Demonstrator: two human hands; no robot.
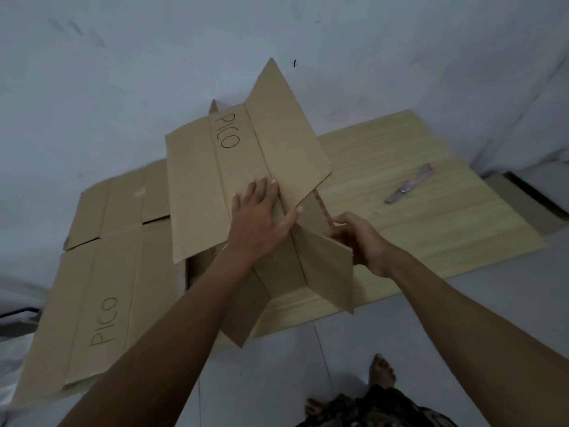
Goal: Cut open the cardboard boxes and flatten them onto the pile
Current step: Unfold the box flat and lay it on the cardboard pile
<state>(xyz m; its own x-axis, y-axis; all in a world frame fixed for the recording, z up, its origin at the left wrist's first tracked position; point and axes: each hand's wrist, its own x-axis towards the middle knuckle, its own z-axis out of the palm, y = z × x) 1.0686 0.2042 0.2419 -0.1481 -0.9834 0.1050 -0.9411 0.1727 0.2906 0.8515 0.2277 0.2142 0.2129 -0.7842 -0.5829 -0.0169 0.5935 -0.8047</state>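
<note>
- Nearest to you, at the bottom edge, are your bare feet (382, 369) and a patterned garment (377, 409) on the pale tiled floor (277, 365)
- Both your forearms reach forward and up from the bottom corners towards the cardboard box (246, 167) in the middle of the view
- Your left hand (261, 217) lies flat on the box's upper panel, fingers spread and extended, palm pressing down; it grips nothing, it only presses
- Your right hand (358, 238) is at the box's right side, fingers curled in a pinch on the edge of a cardboard flap (326, 266) that stands on its edge
- The box is cut open and partly collapsed, raised off the surface and tilted; its long axis runs from near you away towards the wall (154, 57), leaning slightly right at the far end
- The word "PICO" is written along that axis on the top panel, and the far flap points up and away
- The box sits over the right edge of the pile (101, 272) of flattened cardboard on the floor to your left, whose top sheet also reads "PICO"
- Under and right of the box lies a light wooden board (431, 226)
- A knife (411, 184) rests on that board, well apart from both hands, its long axis slanting from near-left to far-right
</note>
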